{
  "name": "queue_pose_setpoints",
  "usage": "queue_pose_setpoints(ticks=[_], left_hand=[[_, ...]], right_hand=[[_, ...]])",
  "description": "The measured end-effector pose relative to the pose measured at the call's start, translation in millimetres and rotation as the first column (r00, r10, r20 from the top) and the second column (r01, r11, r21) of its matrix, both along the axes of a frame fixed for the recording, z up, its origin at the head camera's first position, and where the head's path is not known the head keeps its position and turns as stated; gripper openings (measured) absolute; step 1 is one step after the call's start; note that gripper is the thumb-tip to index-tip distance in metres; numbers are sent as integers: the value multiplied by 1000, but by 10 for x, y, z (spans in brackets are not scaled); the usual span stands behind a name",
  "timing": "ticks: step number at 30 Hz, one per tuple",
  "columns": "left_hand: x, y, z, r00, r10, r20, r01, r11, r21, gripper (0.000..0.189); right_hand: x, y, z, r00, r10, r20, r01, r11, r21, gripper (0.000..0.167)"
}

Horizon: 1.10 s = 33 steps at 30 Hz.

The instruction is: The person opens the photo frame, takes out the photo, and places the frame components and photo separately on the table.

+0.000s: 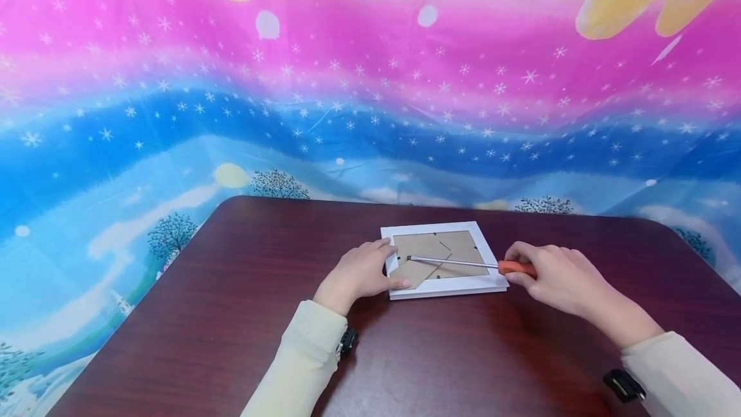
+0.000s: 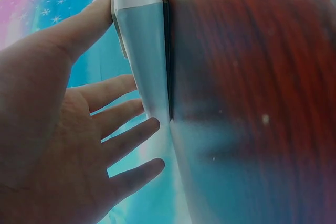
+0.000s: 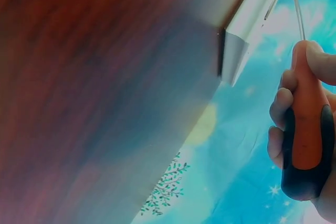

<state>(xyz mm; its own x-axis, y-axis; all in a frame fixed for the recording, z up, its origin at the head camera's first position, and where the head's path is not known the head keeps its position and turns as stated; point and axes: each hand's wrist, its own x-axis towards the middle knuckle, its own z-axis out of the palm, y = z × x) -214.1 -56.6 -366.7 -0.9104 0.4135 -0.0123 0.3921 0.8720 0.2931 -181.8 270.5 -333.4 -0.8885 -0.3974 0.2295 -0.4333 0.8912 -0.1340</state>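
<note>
A white picture frame (image 1: 492,255) lies back up on the table, its brown backing board (image 1: 463,243) bearing small black tabs round the edge. At its left side is my left hand (image 1: 361,270), thumb on the near left corner and fingertips at the left rim. In the left wrist view those fingers are straight and spread beside the frame's side wall (image 2: 142,40). My right hand (image 1: 558,275) grips the orange and black handle of a flat-tipped screwdriver (image 3: 307,124). Its metal shaft reaches left across the backing, with the tip at a black tab near the left edge.
The dark reddish-brown table (image 1: 243,314) has rounded far corners. Behind it hangs a pink and blue cloth (image 1: 370,95) printed with snowflakes and trees. Each wrist wears a small black device, one (image 1: 347,341) on the left and one (image 1: 624,385) on the right.
</note>
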Motion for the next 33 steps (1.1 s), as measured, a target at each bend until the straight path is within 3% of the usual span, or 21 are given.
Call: queue_pose_setpoints(ticks=[24,33], left_hand=[[-5,-6,-7,1000,14,16,-14,1000,4,81],[-2,3,-3,999,20,28,-20,1000,1,81]], right_hand=[[-208,-130,295,997,62,43,-66,994,83,9],[-267,-168,323,994,66,88,-75,991,106,6]])
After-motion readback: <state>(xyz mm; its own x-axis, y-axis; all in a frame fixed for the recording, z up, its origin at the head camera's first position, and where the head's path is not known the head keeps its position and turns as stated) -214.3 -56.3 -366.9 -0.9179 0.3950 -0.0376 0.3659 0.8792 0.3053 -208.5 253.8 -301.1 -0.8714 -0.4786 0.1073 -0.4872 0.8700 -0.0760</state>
